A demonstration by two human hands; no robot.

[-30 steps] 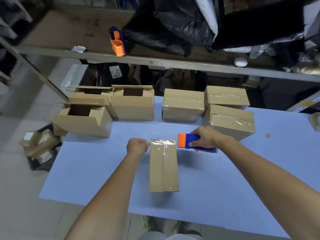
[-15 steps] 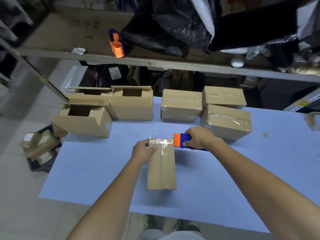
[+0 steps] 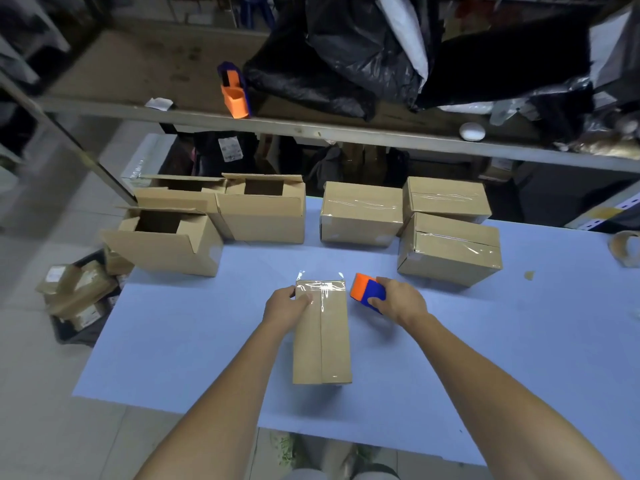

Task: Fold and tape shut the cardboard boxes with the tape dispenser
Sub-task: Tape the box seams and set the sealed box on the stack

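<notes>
Near the front middle of the blue surface (image 3: 485, 375), a narrow box (image 3: 322, 337) lying flat, its long side running away from the body and the centre seam of its closed flaps facing up. Across its far end, a strip of clear tape (image 3: 320, 291), shiny, with loose ends sticking out past both corners.

At the far left corner of that box, the left hand (image 3: 285, 304), gripping it with the thumb on top by the tape's edge and the fingers curled down the side. Just right of the same end, the right hand (image 3: 398, 299), closed around the tape dispenser (image 3: 367, 292), with the blue body in the palm and the orange end pointing toward the box. Dispenser close beside the box; touching or not, cannot tell.

Along the back left of the surface, three open boxes (image 3: 166, 244) with flaps up. Along the back right, three taped boxes (image 3: 450, 251), close together. At the far right edge, a tape roll (image 3: 627, 247).

Above and behind, a shelf (image 3: 346, 133) carrying a second orange-and-blue dispenser (image 3: 233, 90), black bags (image 3: 329, 64) and a small white round object (image 3: 471, 131). On the floor to the left, a dark crate of wrapped parcels (image 3: 76, 292).
</notes>
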